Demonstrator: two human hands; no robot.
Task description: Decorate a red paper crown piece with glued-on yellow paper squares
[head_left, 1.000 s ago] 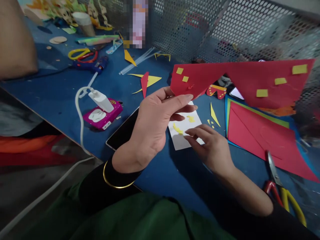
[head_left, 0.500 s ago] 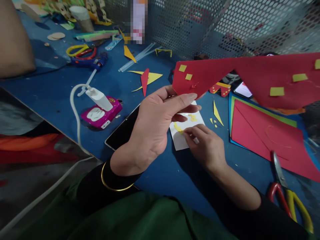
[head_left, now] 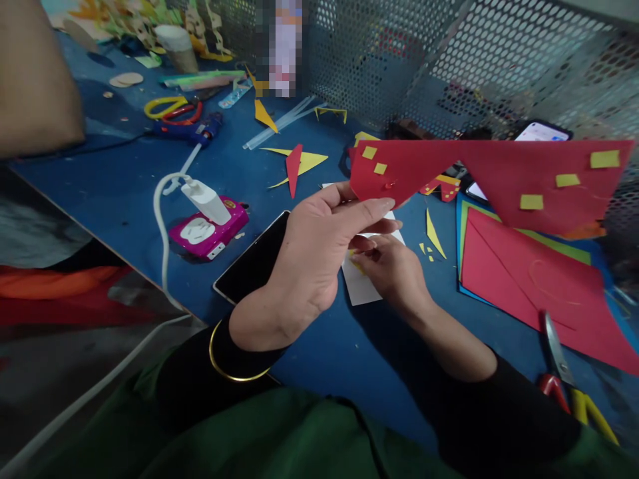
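My left hand (head_left: 309,259) is closed on the left end of a red paper cutout (head_left: 414,163), which is raised above the table. Small yellow paper squares (head_left: 568,180) are stuck on the cutout, and a clear blob shines near my thumb. Below it, my right hand (head_left: 399,273) is closed, its fingertips pressed together over a white sheet (head_left: 363,293). Yellow shows at those fingertips, but whatever they pinch is too small to make out. Yellow paper scraps (head_left: 426,251) and a pointed yellow sliver (head_left: 434,233) lie to the right of the sheet.
Scissors (head_left: 556,346) and stacked coloured paper (head_left: 529,266) lie at right. A black phone (head_left: 254,259), a magenta power adapter (head_left: 210,229) and a glue gun (head_left: 192,128) are on the left. Mesh panels (head_left: 369,60) stand behind. Another person's arm (head_left: 37,80) is at upper left.
The right end of the red cutout has tipped down and into fuller view. My right hand has moved slightly left and up over the white sheet. The view has shifted a little.
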